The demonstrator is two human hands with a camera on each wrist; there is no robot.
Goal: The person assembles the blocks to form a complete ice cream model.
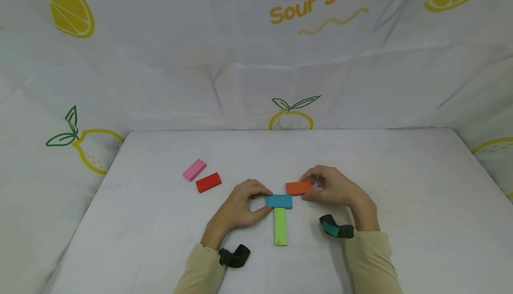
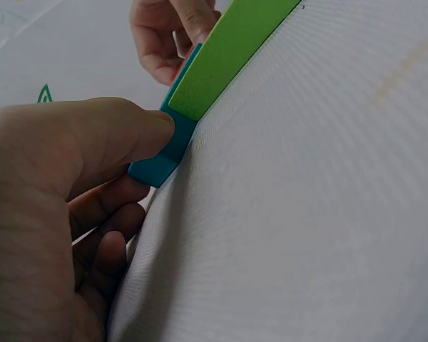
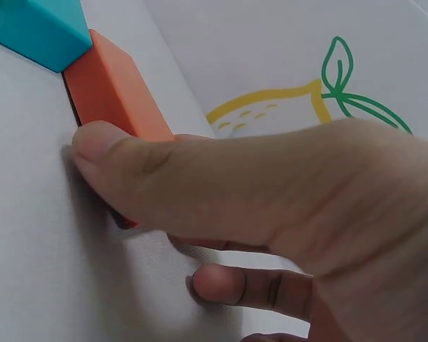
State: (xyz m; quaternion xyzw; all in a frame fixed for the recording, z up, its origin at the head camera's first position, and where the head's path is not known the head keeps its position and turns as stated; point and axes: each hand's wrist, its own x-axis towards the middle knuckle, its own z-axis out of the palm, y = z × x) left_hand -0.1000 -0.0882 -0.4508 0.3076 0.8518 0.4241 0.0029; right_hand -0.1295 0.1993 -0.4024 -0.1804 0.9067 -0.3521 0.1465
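My left hand (image 1: 244, 202) pinches the left end of a blue block (image 1: 279, 201) between thumb and fingers. The blue block lies crosswise at the far end of a lime-green block (image 1: 281, 227), which points toward me. In the left wrist view the green block (image 2: 225, 64) meets the side of the blue one. An orange block (image 1: 298, 188) is held at its right end by my right hand (image 1: 336, 187), thumb on the near side and fingers on the far side. Its left end comes right up to the blue block's far right corner, as the right wrist view shows.
Left of my hands, a red block (image 1: 209, 182) and a pink block (image 1: 194, 169) lie at a slant on the white table (image 1: 417, 173). A white cloth (image 1: 180, 98) with lemon prints hangs behind the table. Dark bands with cameras (image 1: 235, 256) sit at both wrists.
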